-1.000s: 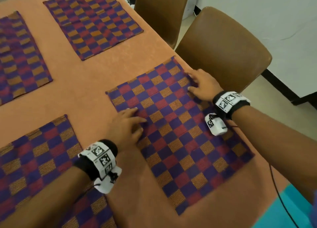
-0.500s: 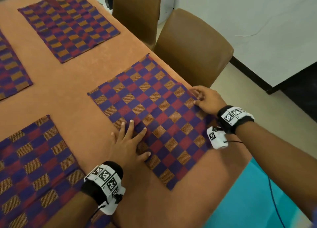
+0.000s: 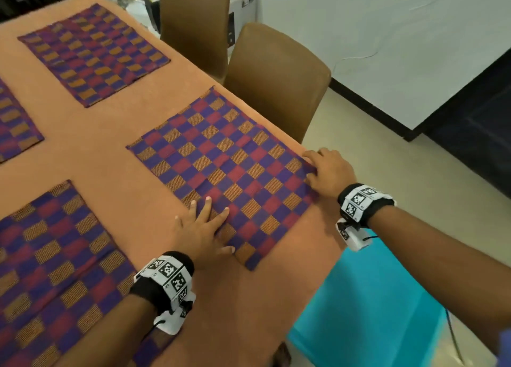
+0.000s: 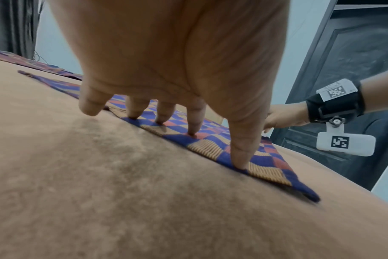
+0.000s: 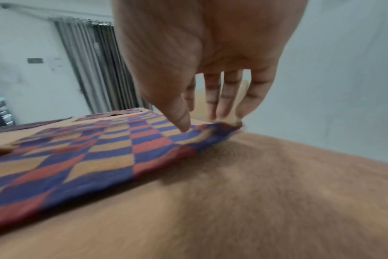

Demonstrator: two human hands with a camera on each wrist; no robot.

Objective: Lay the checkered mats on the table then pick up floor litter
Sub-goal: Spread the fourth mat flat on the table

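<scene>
A checkered mat in purple, red and orange lies flat on the orange table cloth, near the table's right edge. My left hand rests flat on its near left edge, fingers spread. In the left wrist view the left hand has its fingertips down on the mat. My right hand is at the mat's right corner. In the right wrist view the right hand touches that corner with straight fingers, and the cloth bunches up a little there. No floor litter shows.
Three more checkered mats lie on the table: far, left and near left. Two brown chairs stand along the right side. A teal object is below the table corner, on the beige floor.
My right hand has slid back along the mat's right edge to its corner. My left hand has moved toward me and spread flat on the near left edge.
</scene>
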